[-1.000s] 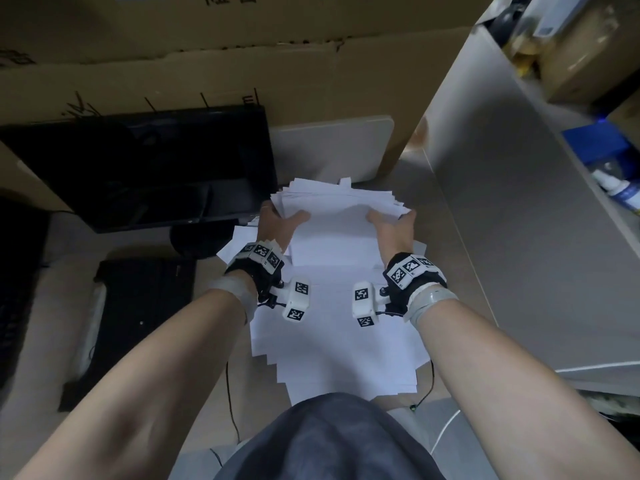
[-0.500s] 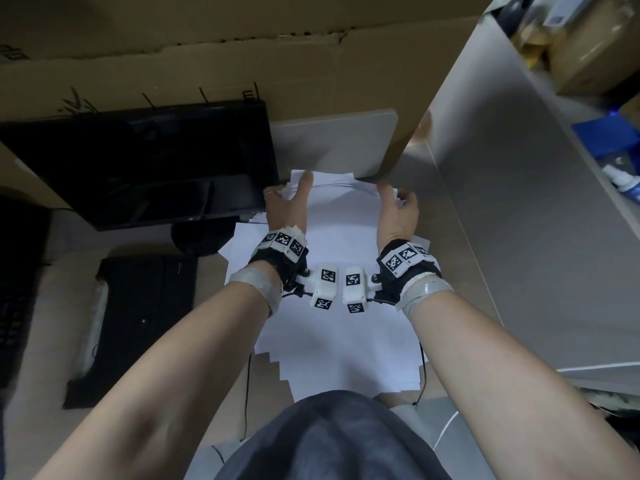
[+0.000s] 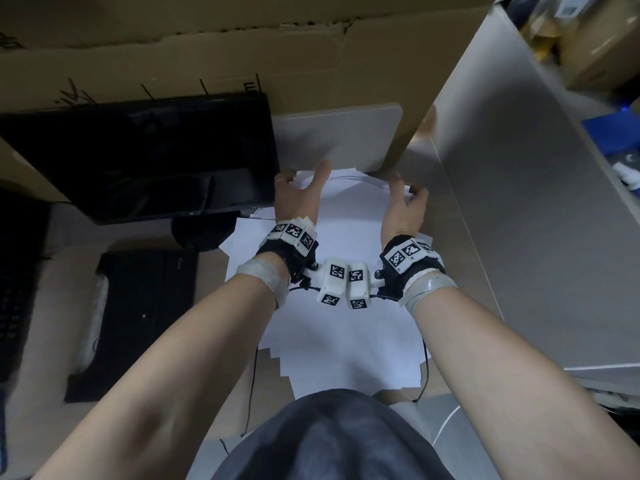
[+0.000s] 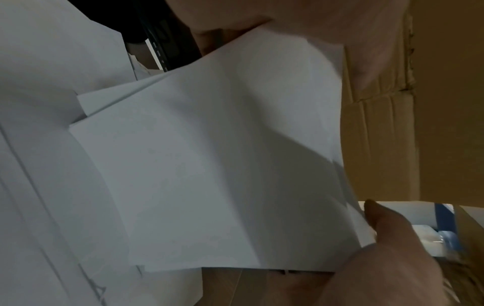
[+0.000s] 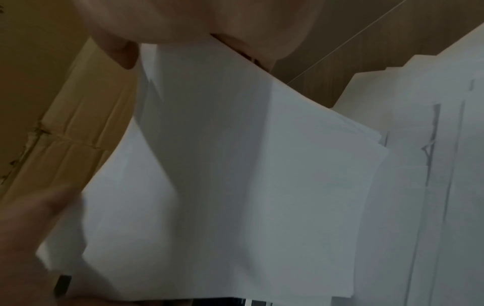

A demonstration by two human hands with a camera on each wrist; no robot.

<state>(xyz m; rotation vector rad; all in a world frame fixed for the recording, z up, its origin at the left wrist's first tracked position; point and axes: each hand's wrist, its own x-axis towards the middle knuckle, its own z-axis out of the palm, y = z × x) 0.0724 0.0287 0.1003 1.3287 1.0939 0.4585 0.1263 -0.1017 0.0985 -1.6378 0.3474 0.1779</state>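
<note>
A stack of white paper sheets (image 3: pixel 349 209) stands lifted on its edge above the desk, held at its far end. My left hand (image 3: pixel 301 199) grips its left side, thumb toward me. My right hand (image 3: pixel 403 209) grips its right side. The wrists are close together. In the left wrist view the stack (image 4: pixel 222 155) bends between my left hand (image 4: pixel 261 12) and the right hand (image 4: pixel 387 238). The right wrist view shows the same stack (image 5: pixel 235 176) under my right hand (image 5: pixel 196 18). More loose sheets (image 3: pixel 346 348) lie fanned out on the desk below.
A black monitor (image 3: pixel 138 157) stands to the left, a black keyboard (image 3: pixel 138 317) in front of it. A grey board (image 3: pixel 339 136) leans against cardboard boxes (image 3: pixel 173 57) behind the paper. A grey partition (image 3: pixel 519 202) walls the right side, with cluttered shelves beyond.
Both hands have drawn closer together and moved away from me, sliding up to the far end of the stack, which now stands steeper.
</note>
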